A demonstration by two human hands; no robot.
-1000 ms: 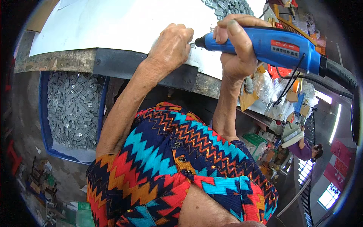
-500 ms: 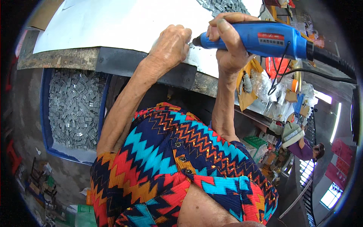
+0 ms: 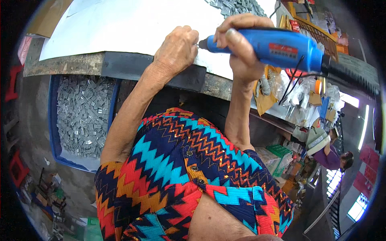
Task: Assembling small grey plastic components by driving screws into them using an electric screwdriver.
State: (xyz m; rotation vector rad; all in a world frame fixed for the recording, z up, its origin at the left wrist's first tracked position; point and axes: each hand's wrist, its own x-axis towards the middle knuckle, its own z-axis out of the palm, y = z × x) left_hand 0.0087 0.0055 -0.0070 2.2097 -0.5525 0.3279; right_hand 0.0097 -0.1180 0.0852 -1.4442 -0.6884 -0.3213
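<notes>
My right hand (image 3: pixel 246 50) is wrapped round a blue electric screwdriver (image 3: pixel 295 43), held nearly level. Its narrow black nose points left, and a thick black cable leaves its rear end. Over the white-covered bench near its front edge, my left hand (image 3: pixel 176 50) is closed, knuckles up. The tip of the screwdriver is right beside the fingers of that hand. Whatever the left fingers pinch is hidden behind them. A heap of small grey parts (image 3: pixel 241 7) lies at the far side of the bench.
Below the bench at left stands a blue bin (image 3: pixel 52 120) filled with small grey parts. A dark strip (image 3: pixel 128 66) covers part of the bench edge. Plastic bags (image 3: pixel 303 102) and other goods crowd the right. A person in purple (image 3: pixel 327 158) is farther off at right.
The screwdriver and my right hand have shifted slightly left, bringing the tip closer to my left fingers. The whole view has also moved a little.
</notes>
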